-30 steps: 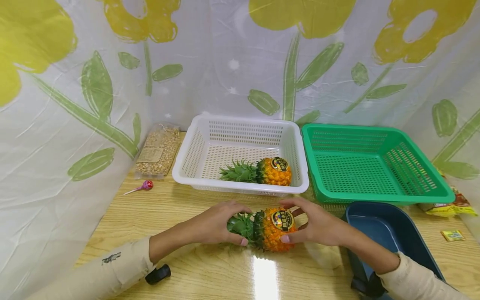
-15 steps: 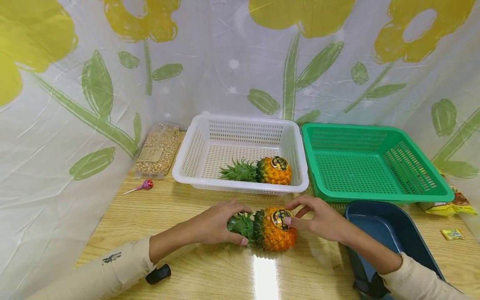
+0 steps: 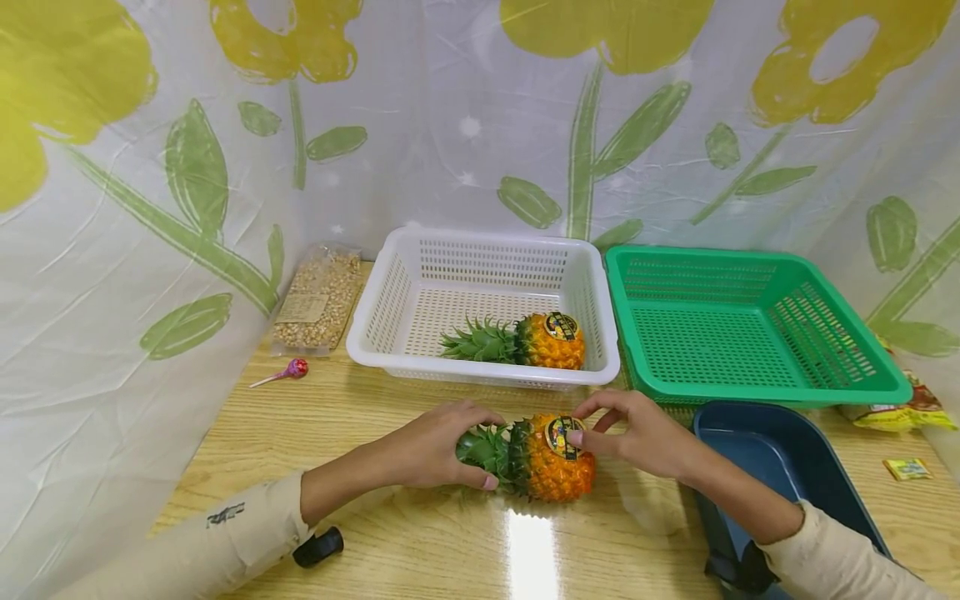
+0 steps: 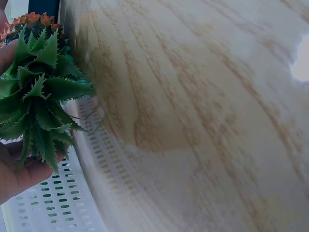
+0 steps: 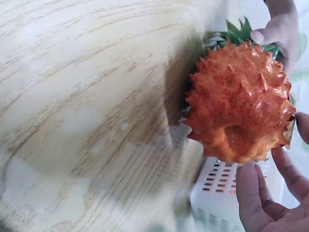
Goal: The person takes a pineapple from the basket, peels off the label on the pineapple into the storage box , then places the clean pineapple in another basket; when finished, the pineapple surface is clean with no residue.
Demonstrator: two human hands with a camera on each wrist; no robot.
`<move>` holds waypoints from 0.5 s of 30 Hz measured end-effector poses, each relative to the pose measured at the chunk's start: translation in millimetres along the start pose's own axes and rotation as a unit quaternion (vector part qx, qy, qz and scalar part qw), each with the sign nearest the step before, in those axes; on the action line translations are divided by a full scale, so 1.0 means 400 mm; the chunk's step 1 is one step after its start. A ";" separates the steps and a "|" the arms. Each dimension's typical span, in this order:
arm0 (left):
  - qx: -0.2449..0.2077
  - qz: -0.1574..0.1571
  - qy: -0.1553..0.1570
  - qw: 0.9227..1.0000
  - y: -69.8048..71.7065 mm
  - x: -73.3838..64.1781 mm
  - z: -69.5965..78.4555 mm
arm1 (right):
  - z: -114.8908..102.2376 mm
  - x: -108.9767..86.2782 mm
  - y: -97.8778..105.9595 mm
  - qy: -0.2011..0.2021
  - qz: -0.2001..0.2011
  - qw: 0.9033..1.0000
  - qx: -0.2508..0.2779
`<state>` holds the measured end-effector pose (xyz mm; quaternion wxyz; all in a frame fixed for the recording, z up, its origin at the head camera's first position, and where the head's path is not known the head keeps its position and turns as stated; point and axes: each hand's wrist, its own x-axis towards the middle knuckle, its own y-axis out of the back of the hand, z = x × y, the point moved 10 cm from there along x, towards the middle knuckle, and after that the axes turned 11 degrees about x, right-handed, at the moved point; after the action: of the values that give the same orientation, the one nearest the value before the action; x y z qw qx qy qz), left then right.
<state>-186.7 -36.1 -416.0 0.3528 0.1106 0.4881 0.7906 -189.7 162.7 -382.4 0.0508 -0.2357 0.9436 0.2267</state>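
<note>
A small orange pineapple (image 3: 558,479) lies on its side on the table, green crown to the left and a round dark label on its upper face. My left hand (image 3: 431,446) grips the crown, thumb on the near side and fingers on the far side. At the fruit end, my right hand (image 3: 637,433) has its thumb on the label and its curled fingers at the far side. The left wrist view gives the spiky crown (image 4: 38,96) up close. From the right wrist, the fruit's dimpled base (image 5: 236,135) faces the camera, with fingertips against its edge.
Behind stands a white basket (image 3: 480,373) with a second pineapple (image 3: 551,354) in it. Right of it is a green basket (image 3: 765,395), with a dark blue bin (image 3: 772,467) in front. A bag of kernels (image 3: 318,300), a lollipop (image 3: 294,368) and a yellow packet (image 3: 907,469) lie around.
My right thumb has moved from the pineapple's near side up onto the label, and the right hand has shifted slightly up and right. The left hand keeps its grip on the crown.
</note>
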 end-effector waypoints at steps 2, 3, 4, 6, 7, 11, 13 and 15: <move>-0.001 -0.001 0.002 1.000 -0.001 -0.001 -0.001 | -0.002 0.000 0.000 -0.001 -0.002 1.000 0.004; -0.001 -0.001 0.001 1.000 -0.001 0.000 -0.001 | -0.004 0.001 0.000 0.000 -0.004 1.000 0.006; -0.002 0.000 0.001 1.000 0.000 0.000 -0.001 | -0.005 0.001 0.000 -0.001 -0.004 1.000 0.008; -0.003 0.000 0.000 1.000 0.000 0.000 0.000 | -0.006 0.001 0.000 0.000 -0.006 1.000 0.013; -0.004 0.000 -0.001 1.000 0.000 0.000 0.000 | -0.006 0.001 0.000 0.000 -0.006 1.000 0.016; -0.007 -0.001 -0.002 1.000 0.000 -0.001 0.002 | -0.010 0.001 0.001 0.004 0.000 1.000 0.022; -0.007 -0.001 -0.002 1.000 0.000 -0.001 0.002 | -0.015 0.000 0.004 0.012 0.008 1.000 0.019; -0.008 -0.001 -0.002 1.000 -0.001 -0.001 0.002 | -0.021 -0.001 0.007 0.021 0.014 1.000 0.014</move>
<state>-185.9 -35.9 -415.8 0.3557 0.1087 0.4814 0.7937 -190.5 161.2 -373.6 0.0307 -0.2264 0.9509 0.2088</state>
